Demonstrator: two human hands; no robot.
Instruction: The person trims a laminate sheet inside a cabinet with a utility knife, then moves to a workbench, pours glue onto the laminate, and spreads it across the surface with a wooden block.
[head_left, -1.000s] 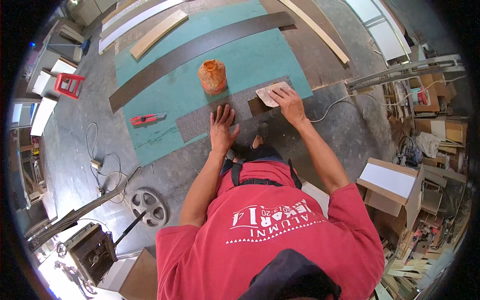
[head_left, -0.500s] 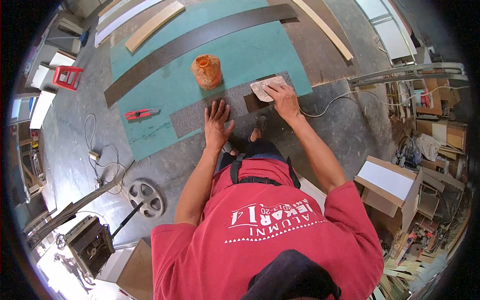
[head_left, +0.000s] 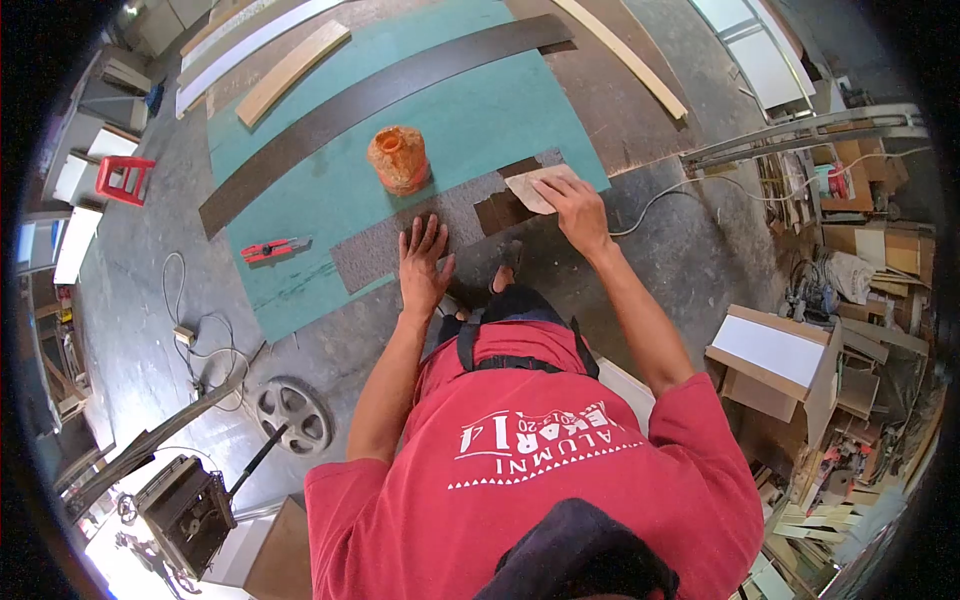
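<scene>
So the left hand (head_left: pixel 424 272) is lying on a grey speckled strip (head_left: pixel 465 212), fingers spread and relaxed, not gripping anything. The right hand (head_left: pixel 572 208) is the busy one: its fingers are pinched onto a pale flat pad (head_left: pixel 523 190), thumb side toward the left hand, with the pad down at the strip's right-hand stretch. Can't tell how hard it's pressing.

The strip itself sits along the near edge of the green counter (head_left: pixel 480 120), slanting up to the right. Between the two hands there's a dark brown patch (head_left: pixel 500 213) on it, kinda ragged along its edges, and more brown shows just beyond the pad.

Just past the strip, near the left hand, there's a messy orange jar (head_left: pixel 400 162) standing upright with its mouth facing up. Off to the left is a red-handled cutter (head_left: pixel 268 249), lying flat and well apart from both hands. Farther back, a long dark board (head_left: pixel 380 95) runs across the green, looking curved in this wide view.
</scene>
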